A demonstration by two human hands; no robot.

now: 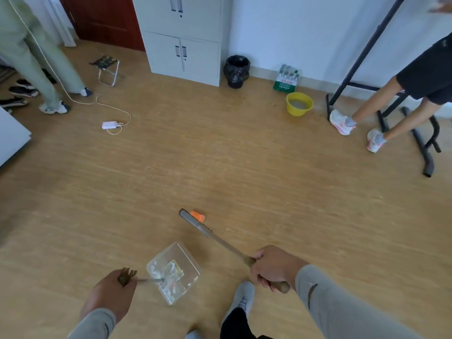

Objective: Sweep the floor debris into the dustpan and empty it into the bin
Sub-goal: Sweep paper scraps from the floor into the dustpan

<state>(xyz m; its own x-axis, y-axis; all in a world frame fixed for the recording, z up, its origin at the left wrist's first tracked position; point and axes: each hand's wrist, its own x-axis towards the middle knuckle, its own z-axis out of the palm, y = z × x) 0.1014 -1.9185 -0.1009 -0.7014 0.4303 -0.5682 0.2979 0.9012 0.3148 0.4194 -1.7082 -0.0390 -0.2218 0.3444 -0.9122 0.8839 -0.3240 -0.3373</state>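
We're standing on a wood-look floor (244,167), with a grey cabinet (186,40) and a black-lined bin (236,70) along the far wall, plus a yellow basin (299,104) nearby. Our left hand (110,293) grips the handle of the clear dustpan (175,271), already holding white scraps. Our right hand (274,266) is wrapped round the broom (210,232), whose head touches an orange scrap (198,215) out ahead of the dustpan.
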